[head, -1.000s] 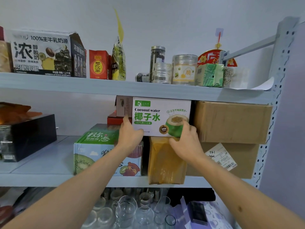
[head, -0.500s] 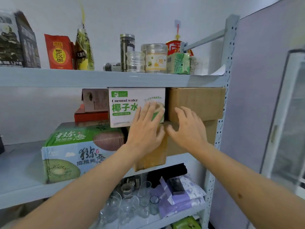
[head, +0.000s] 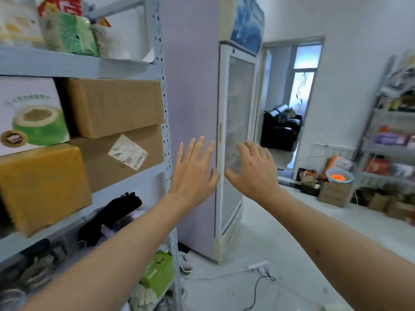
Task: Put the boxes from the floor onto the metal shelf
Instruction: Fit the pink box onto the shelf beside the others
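Left hand [head: 193, 173] and right hand [head: 253, 173]: fingers spread, empty, raised side by side before the glass-door fridge [head: 235, 135]. Coconut-water box [head: 29, 115]: seated on the metal shelf [head: 125, 178], atop a yellow-brown box [head: 42, 185], beside stacked cardboard boxes [head: 116, 106]. More boxes [head: 334, 194]: on the floor [head: 280, 254], far right.
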